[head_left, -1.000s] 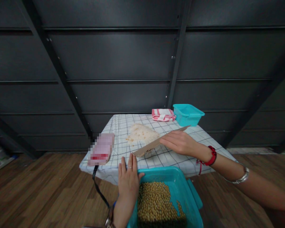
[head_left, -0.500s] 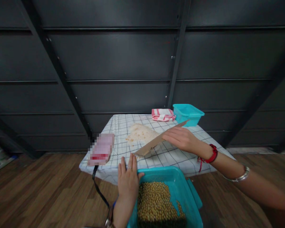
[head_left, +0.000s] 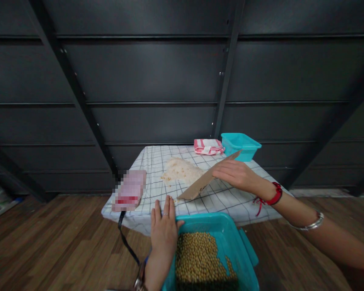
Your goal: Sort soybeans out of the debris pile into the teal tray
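Note:
My left hand (head_left: 164, 230) lies flat with fingers stretched out against the left rim of a teal tub (head_left: 224, 230) full of yellowish beans (head_left: 200, 258), at the near table edge. My right hand (head_left: 235, 174) grips a brown cardboard sheet (head_left: 200, 186) tilted on edge on the checked tablecloth (head_left: 157, 161). Just left of the cardboard lies a pale pile of grains (head_left: 180, 170). A red string bracelet and a metal bangle circle my right wrist.
An empty teal tub (head_left: 239, 145) and a folded pink-striped cloth (head_left: 208, 146) sit at the table's far right. A blurred pink box (head_left: 130, 190) with a black strap hangs off the near left corner. Dark metal panels stand behind; wooden floor surrounds the small table.
My right hand has drawn the cardboard a little to the right and tipped it steeper, away from the grain pile. The left hand has stayed put on the tub.

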